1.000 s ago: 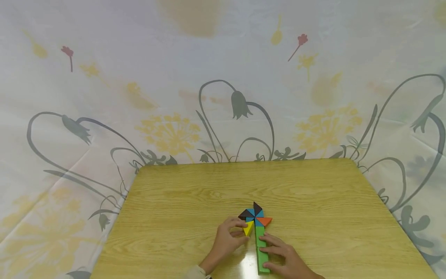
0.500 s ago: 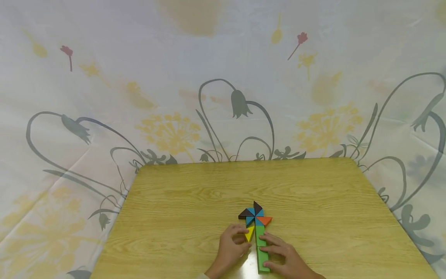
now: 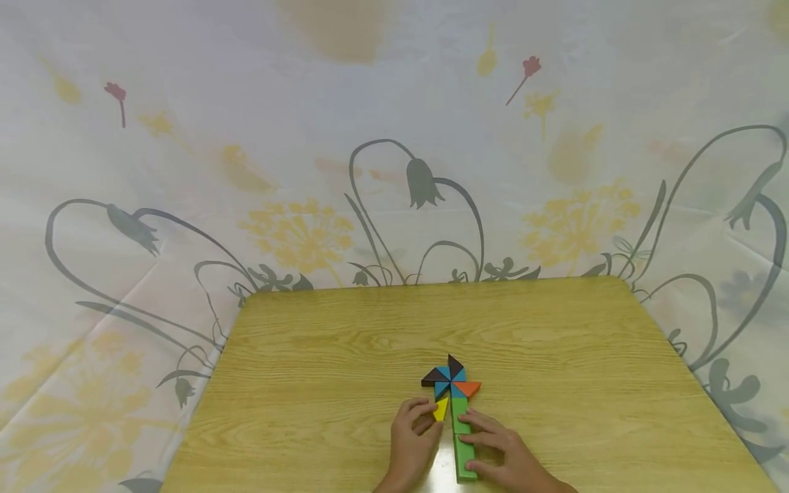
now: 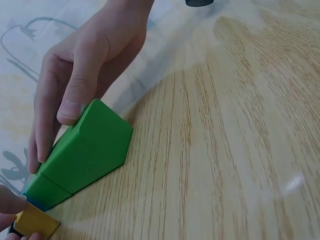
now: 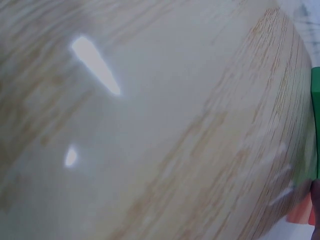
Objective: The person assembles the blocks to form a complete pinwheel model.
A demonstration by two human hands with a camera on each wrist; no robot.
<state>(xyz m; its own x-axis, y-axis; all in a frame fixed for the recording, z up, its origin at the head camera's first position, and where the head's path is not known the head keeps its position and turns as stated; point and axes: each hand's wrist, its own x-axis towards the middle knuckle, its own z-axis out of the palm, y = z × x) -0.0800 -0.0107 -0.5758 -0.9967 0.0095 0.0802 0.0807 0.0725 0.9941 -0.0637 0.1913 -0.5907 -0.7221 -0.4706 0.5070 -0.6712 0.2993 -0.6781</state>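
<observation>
My left hand [image 3: 414, 441] pinches a yellow triangular block [image 3: 440, 409] just below the pinwheel shape, left of the green blocks [image 3: 462, 455]. In the left wrist view, its fingers [image 4: 9, 201] reach around that yellow block [image 4: 37, 222]. Two green blocks lie end to end like a stem. Fairly straight fingers of my right hand [image 3: 513, 453] rest along the stem's right side and top edge, the thumb toward its near end. Blue triangles [image 3: 442, 389] form the pinwheel's middle, with black triangles [image 3: 433, 377] and an orange triangle [image 3: 468, 389] around them.
A wood-grain table [image 3: 296, 383] carries the blocks. Behind it hangs a pale flower-printed cloth [image 3: 394, 103]. A small dark round object [image 4: 199, 2] shows at the top of the left wrist view; its kind is unclear.
My left hand first drew the yellow block slightly down from the pinwheel, then nudged it back up a little while turning at the wrist. The right hand stays on the green blocks.
</observation>
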